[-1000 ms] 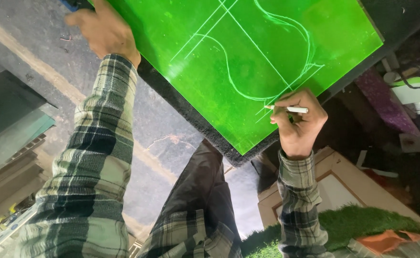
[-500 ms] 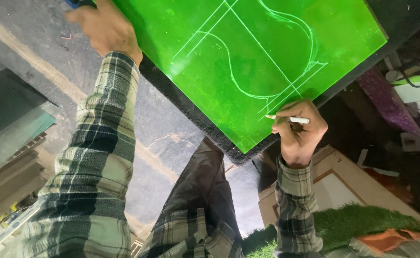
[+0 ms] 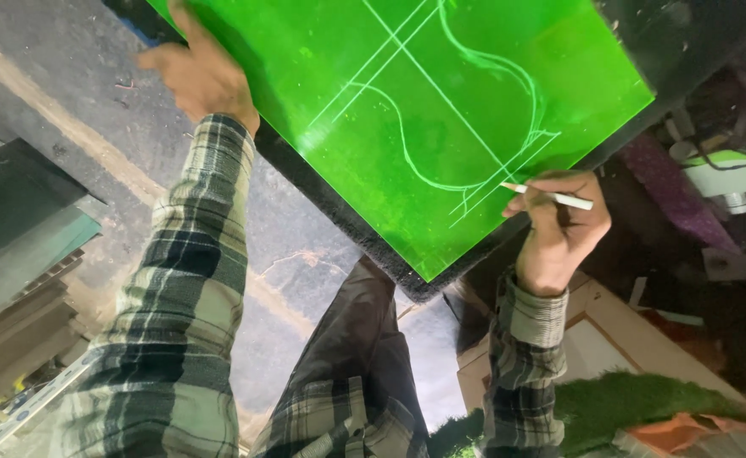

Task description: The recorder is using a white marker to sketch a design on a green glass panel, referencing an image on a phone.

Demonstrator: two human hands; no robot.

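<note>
Fingers of the right hand are pinched narrowly around a slim white marking pencil, its tip touching the green sheet near that sheet's lower right edge, right where two straight white lines run close together. Across the sheet, the left hand lies flat against the sheet's left edge, fingers spread and pressing down, gripping nothing; some fingertips pass out of view at the top. White drawn lines cover the green sheet: long straight ones crossing each other, and a curved outline that swings round toward the pencil tip. The sheet rests on a dark board whose rough black edge shows just beneath it along the lower left side. Both forearms wear plaid sleeves in green, cream and black. Below the board, dark trousers show over a grey stone floor. At lower right lie a pale wooden frame and a patch of artificial grass.
</note>
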